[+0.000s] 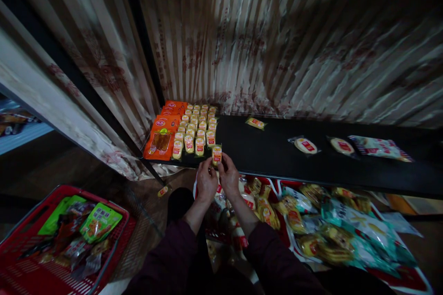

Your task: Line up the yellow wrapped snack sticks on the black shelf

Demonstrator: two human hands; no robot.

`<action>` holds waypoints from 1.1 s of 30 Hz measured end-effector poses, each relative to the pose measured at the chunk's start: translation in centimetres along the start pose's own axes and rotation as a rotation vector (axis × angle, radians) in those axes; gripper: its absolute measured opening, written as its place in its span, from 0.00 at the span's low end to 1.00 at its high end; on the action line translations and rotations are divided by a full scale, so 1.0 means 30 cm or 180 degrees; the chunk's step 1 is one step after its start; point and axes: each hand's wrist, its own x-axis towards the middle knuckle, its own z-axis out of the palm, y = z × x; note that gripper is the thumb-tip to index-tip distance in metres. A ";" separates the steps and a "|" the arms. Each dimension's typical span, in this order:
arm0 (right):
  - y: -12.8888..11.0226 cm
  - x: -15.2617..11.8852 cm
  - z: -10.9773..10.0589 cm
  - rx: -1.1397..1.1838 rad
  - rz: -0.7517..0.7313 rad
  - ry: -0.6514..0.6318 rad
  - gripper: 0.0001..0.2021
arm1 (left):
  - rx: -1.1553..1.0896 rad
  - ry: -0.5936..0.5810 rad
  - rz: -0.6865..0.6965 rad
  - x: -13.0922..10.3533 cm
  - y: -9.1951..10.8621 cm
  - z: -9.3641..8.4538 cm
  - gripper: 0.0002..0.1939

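Note:
Between my left hand (pixel 206 182) and my right hand (pixel 229 177), a small yellow snack packet with a red label (pixel 217 154) is held upright by the fingertips at the front edge of the black shelf (pixel 256 152). Both hands are closed on its lower part. Just behind and to the left, several rows of matching packets (pixel 189 144) stand close together. Orange snack bags (pixel 162 137) lie to the left of these rows.
Another yellow packet (pixel 256 123) and round packets (pixel 306 145) lie farther right on the shelf. Below are full red baskets (pixel 284 221), with a red basket (pixel 117 244) at lower left. One packet (pixel 162 191) lies on the floor. A striped curtain (pixel 242 55) hangs behind.

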 end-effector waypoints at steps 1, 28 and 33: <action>0.003 0.007 0.004 -0.0013 -0.0015 -0.0004 0.19 | -0.0021 0.0012 0.0010 0.003 -0.001 0.002 0.22; 0.064 0.117 0.084 -0.0564 -0.0232 0.0050 0.20 | 0.0318 0.0070 -0.0009 0.085 0.004 0.022 0.22; 0.059 0.117 0.091 -0.0807 -0.0262 0.0082 0.20 | 0.0538 0.0053 0.0176 0.093 -0.001 0.021 0.23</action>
